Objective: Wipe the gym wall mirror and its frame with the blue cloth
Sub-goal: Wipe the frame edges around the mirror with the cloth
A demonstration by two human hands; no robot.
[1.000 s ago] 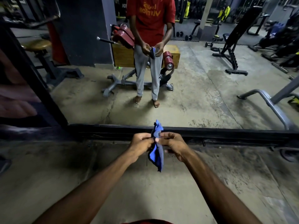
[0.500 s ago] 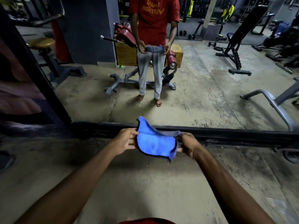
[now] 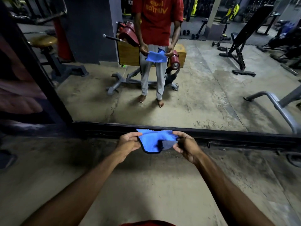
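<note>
The blue cloth (image 3: 154, 141) hangs spread between my two hands, just in front of the mirror's lower edge. My left hand (image 3: 128, 142) pinches its left edge and my right hand (image 3: 185, 145) pinches its right edge, where a grey corner folds over. The wall mirror (image 3: 203, 95) fills the upper view and reflects a person holding the same cloth. Its black frame (image 3: 228, 136) runs along the floor and up the left side (image 3: 40, 75).
The concrete floor (image 3: 146, 185) lies below my arms. The mirror reflects a bench machine with red pads, a wooden box, a stool and dumbbells. A grey metal bar (image 3: 276, 103) stands at the right.
The cloth was bunched upright between my hands a second ago. My hands have moved apart and spread it out wide.
</note>
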